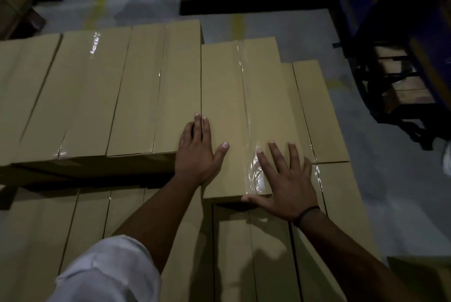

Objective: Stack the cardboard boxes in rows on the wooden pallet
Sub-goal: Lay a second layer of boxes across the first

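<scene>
Head view, from the left: a top row of boxes [85, 94] lies side by side on a lower layer of boxes [97, 228]. The wooden pallet itself is hidden beneath the stack. A white sleeve [109, 272] leads to the left hand [195, 153], which lies flat with straight fingers over the seam between that row and the last box [227, 96]. This box sits at the row's right end, touching its neighbour, but its near end sticks out toward the person. The right hand [285, 184], fingers spread, presses flat on its taped top, thumb at the near edge, with a dark band [308, 214] on the wrist. Judging from this, an uneven shove could skew the box or open a gap, and the palm may slip on the glossy tape [246, 111]. No print, label or brand can be read on any carton in this dim light.
</scene>
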Demonstrator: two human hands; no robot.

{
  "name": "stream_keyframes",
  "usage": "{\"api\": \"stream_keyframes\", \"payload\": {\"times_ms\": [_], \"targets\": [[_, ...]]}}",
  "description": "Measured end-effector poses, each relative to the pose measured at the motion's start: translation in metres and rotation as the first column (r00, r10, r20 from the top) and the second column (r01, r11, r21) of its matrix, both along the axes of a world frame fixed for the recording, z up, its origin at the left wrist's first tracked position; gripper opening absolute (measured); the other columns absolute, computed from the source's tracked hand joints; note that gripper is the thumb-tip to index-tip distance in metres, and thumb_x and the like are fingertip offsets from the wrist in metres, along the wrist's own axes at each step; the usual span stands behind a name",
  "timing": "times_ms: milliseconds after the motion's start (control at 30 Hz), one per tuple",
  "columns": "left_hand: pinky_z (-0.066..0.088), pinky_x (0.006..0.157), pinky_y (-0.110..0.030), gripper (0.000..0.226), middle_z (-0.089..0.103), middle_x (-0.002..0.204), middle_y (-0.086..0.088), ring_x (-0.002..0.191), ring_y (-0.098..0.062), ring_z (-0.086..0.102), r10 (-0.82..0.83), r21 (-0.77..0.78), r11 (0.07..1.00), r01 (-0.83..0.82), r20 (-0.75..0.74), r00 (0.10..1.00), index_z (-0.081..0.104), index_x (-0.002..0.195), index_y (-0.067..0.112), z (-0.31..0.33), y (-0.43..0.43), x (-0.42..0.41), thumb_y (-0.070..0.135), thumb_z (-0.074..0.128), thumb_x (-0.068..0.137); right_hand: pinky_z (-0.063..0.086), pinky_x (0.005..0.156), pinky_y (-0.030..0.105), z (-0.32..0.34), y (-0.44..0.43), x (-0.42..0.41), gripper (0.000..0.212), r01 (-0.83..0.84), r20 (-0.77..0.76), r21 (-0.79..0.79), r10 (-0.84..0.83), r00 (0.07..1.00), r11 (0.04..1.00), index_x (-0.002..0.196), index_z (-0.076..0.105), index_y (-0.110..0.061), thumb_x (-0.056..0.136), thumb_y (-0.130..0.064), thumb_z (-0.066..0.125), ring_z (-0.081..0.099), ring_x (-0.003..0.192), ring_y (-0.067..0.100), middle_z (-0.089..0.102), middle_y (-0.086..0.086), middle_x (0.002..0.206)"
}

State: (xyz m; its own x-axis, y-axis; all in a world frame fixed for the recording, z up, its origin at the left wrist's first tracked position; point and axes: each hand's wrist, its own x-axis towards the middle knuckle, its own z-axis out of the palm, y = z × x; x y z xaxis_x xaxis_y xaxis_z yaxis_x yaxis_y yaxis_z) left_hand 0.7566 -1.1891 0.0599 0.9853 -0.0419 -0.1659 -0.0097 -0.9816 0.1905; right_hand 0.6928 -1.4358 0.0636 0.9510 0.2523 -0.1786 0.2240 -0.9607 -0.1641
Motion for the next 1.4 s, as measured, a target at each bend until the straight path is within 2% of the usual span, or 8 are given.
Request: {"api": "stream_keyframes", "payload": {"times_ms": [300, 467, 633, 1000, 1133, 1233, 1333, 1400], "targets": [[0.005, 0.125, -0.046, 0.089, -0.018, 0.17, -0.003, 0.157, -0.027, -0.007, -0.002, 0.021, 1.0, 0.002, 0.022, 1.0, -0.01, 0.163, 0.019, -0.007, 0.004, 0.001, 0.076, 0.014, 0.098, 0.012, 0.111, 0.073, 0.003, 0.009, 0.081, 0.12, -0.027, -0.052, -0.053, 0.025, 0.998, 0.998, 0.157, -0.004, -0.04, 0.06, -0.106, 0.018, -0.018, 0.151, 0.04, -0.016, -0.005, 0.168], [0.016, 0.123, -0.05, 0.082, -0.003, 0.171, -0.005, 0.154, -0.03, 0.006, -0.013, 0.04, 0.999, 0.011, 0.058, 0.998, 0.0, 0.164, 0.019, -0.003, 0.007, 0.007, 0.069, 0.017, 0.102, 0.01, 0.111, 0.075, 0.003, 0.008, 0.101, 0.122, -0.034, -0.082, -0.047, 0.03, 0.996, 0.998, 0.157, -0.007, -0.041, 0.058, -0.107, 0.02, -0.021, 0.15, 0.039, -0.019, -0.006, 0.167], [0.032, 0.11, -0.047, 0.079, 0.021, 0.164, -0.013, 0.139, -0.034, 0.028, -0.084, 0.136, 0.988, 0.07, 0.102, 0.991, 0.015, 0.162, 0.012, 0.003, 0.01, 0.017, 0.065, 0.012, 0.102, 0.008, 0.113, 0.075, 0.005, 0.007, 0.116, 0.123, -0.034, -0.154, -0.041, 0.027, 0.988, 0.999, 0.157, -0.009, -0.042, 0.059, -0.104, 0.031, -0.024, 0.15, 0.038, -0.022, -0.007, 0.166], [0.035, 0.105, -0.046, 0.083, 0.032, 0.151, -0.015, 0.128, -0.036, 0.035, -0.086, 0.181, 0.981, 0.062, 0.126, 0.988, 0.022, 0.159, 0.009, 0.002, 0.009, 0.025, 0.068, 0.019, 0.1, 0.001, 0.11, 0.075, 0.001, 0.004, 0.126, 0.121, -0.04, -0.208, 0.006, 0.04, 0.977, 0.999, 0.156, -0.009, -0.046, 0.058, -0.104, 0.034, -0.029, 0.148, 0.036, -0.025, -0.011, 0.164], [0.037, 0.099, -0.047, 0.083, 0.039, 0.142, -0.017, 0.122, -0.037, 0.039, -0.049, 0.189, 0.982, 0.017, 0.162, 0.986, 0.037, 0.146, 0.006, 0.005, 0.003, 0.031, 0.073, 0.025, 0.098, 0.001, 0.114, 0.073, 0.008, -0.009, 0.134, 0.105, -0.038, -0.284, 0.129, 0.074, 0.956, 0.991, 0.156, 0.0, -0.048, 0.073, -0.088, 0.05, -0.028, 0.15, 0.03, -0.022, -0.014, 0.165], [0.039, 0.093, -0.046, 0.085, 0.045, 0.133, -0.02, 0.114, -0.037, 0.043, -0.037, 0.245, 0.97, -0.006, 0.171, 0.985, 0.048, 0.128, 0.003, 0.01, -0.007, 0.043, 0.077, 0.023, 0.095, 0.005, 0.116, 0.071, 0.009, -0.016, 0.138, 0.098, -0.082, -0.29, 0.12, 0.114, 0.95, 0.989, 0.157, 0.0, -0.047, 0.081, -0.078, 0.055, -0.027, 0.15, 0.029, -0.022, -0.015, 0.165], [0.034, 0.108, -0.049, 0.086, 0.038, 0.146, -0.023, 0.131, -0.039, 0.038, -0.032, 0.199, 0.98, 0.001, 0.153, 0.988, 0.045, 0.136, 0.004, 0.004, -0.008, 0.052, 0.076, 0.02, 0.096, 0.002, 0.115, 0.069, 0.006, -0.014, 0.136, 0.096, -0.077, -0.291, 0.127, 0.111, 0.95, 0.989, 0.157, 0.0, -0.048, 0.083, -0.075, 0.056, -0.028, 0.15, 0.028, -0.022, -0.015, 0.165], [0.013, 0.125, -0.052, 0.086, 0.015, 0.166, -0.019, 0.154, -0.039, 0.011, -0.065, 0.11, 0.993, 0.051, 0.121, 0.991, 0.026, 0.156, 0.012, -0.005, -0.004, 0.052, 0.075, 0.017, 0.098, 0.001, 0.115, 0.067, 0.004, -0.013, 0.133, 0.091, -0.051, -0.276, 0.177, 0.1, 0.956, 0.983, 0.157, 0.007, -0.048, 0.086, -0.069, 0.06, -0.025, 0.151, 0.026, -0.018, -0.015, 0.166]]}}
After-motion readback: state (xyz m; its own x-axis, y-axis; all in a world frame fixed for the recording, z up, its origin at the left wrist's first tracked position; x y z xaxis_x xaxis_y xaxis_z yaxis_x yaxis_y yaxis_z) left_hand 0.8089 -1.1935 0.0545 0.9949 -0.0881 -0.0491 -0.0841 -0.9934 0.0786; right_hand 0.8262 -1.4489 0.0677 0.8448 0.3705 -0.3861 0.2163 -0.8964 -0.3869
